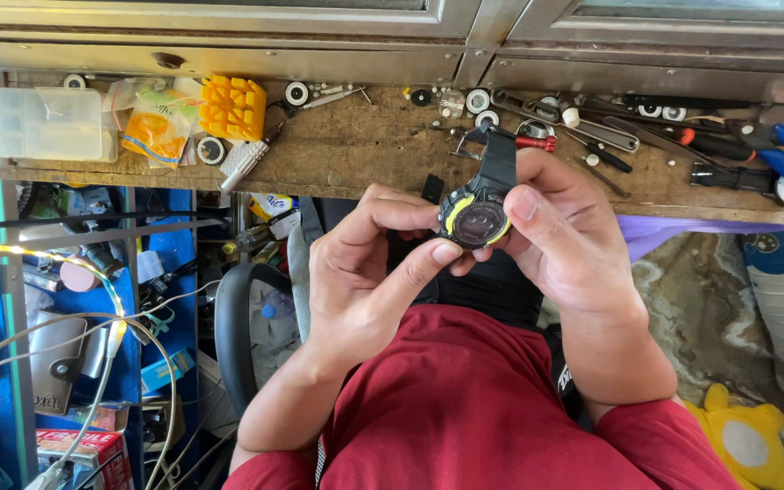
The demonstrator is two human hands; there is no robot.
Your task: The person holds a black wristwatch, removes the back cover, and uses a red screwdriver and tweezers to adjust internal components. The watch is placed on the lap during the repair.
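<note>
Head view: we hold a black digital wristwatch with a yellow-ringed round face (475, 218) in front of our chest, our left hand (365, 272) and right hand (560, 231) fingers closed around it, below the cluttered wooden counter (365, 150).

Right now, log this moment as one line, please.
left hand: holds watch, thumb at case edge | right hand: grips watch, thumb on rim | strap: points up | bench: tools scattered

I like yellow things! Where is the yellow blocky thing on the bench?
The yellow block sits on the wooden bench, upper left in the head view, between an orange packet and a silver tool.
</note>
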